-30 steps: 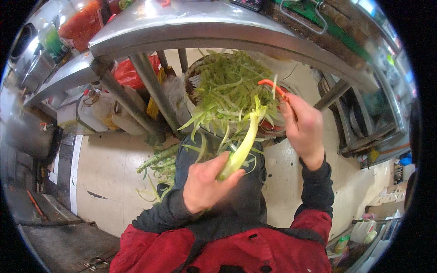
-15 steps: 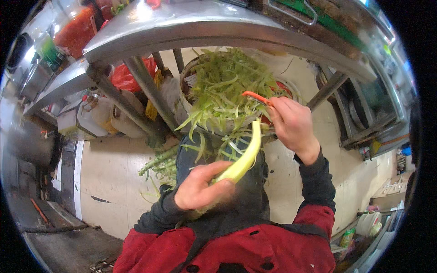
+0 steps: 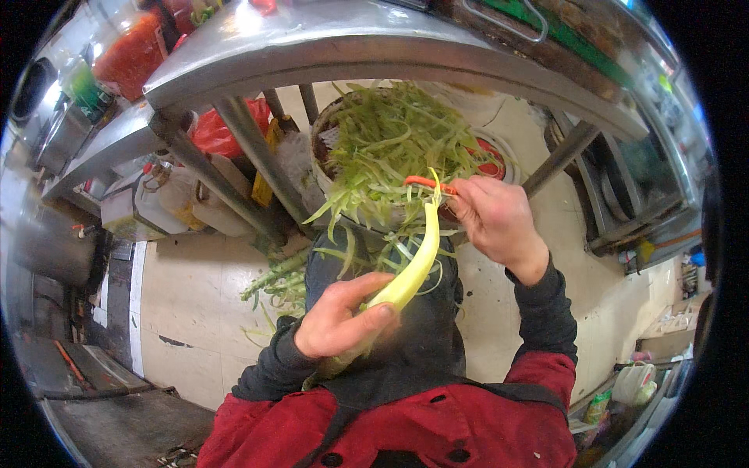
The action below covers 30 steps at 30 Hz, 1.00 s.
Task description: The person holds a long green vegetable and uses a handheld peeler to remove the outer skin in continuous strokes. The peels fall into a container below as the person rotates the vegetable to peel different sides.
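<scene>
My left hand (image 3: 342, 317) is closed around the lower part of a pale green, curved vegetable stalk (image 3: 415, 269) that looks like celtuce, stripped of its skin, its tip pointing up and away. In my right hand (image 3: 499, 221) is a vegetable peeler (image 3: 421, 181) with an orange frame, its head at the stalk's tip. A thin strip of peel sticks up there. Just beyond, a round bin (image 3: 322, 168) is heaped with long green peelings (image 3: 406, 132), some hanging over its near rim and toward my knees.
A steel table (image 3: 351, 66) spans the far side above the bin, with metal legs either side. More green stalks (image 3: 282, 278) lie on the floor by my left leg. Plastic jugs (image 3: 168, 195) and a red bag (image 3: 218, 131) stand under the table at left; steel shelving (image 3: 608, 187) is at right.
My right hand has moved slightly down and left, bringing the peeler from beyond the stalk onto its tip. The left hand and stalk have shifted slightly left.
</scene>
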Available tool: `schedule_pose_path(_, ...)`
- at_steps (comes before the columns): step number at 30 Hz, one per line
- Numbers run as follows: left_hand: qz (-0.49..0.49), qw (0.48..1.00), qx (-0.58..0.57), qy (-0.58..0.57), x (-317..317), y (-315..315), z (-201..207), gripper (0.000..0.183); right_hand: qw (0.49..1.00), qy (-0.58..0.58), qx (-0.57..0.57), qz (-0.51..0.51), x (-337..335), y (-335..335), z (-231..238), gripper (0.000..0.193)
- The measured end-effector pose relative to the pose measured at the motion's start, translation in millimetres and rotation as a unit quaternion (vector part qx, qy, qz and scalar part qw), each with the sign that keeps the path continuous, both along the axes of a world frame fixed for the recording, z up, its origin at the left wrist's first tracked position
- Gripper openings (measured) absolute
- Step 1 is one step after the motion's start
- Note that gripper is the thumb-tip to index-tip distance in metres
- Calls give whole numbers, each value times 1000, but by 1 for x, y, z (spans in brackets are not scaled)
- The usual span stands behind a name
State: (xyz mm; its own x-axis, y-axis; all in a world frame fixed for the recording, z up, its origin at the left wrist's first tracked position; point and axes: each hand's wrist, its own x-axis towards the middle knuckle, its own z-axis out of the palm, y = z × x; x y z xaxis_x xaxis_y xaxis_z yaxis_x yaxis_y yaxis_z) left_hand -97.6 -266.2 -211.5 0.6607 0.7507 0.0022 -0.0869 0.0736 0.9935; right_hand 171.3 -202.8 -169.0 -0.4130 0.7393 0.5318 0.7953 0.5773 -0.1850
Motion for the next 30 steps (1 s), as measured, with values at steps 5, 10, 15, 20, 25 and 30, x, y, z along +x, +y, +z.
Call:
schedule_pose_path(5,92,993,31,69,3,6,2,39,994,100,39,22,-2,-11,11,15)
schedule_pose_path(10,92,994,-1,58,6,4,9,37,989,92,17,118,-17,-17,19,14)
schedule_pose_path(15,-16,997,-61,-43,3,2,20,41,993,112,20,11,-22,0,3,14)
schedule_pose_path(20,-12,992,-99,-77,3,11,27,71,982,184,-12,30,-17,-8,-1,16)
schedule_pose_path(25,-46,983,-127,-126,8,24,25,69,956,285,6,70,-18,-29,17,26)
schedule_pose_path(30,-110,962,-154,-196,17,25,19,54,976,212,24,49,-23,-21,23,18)
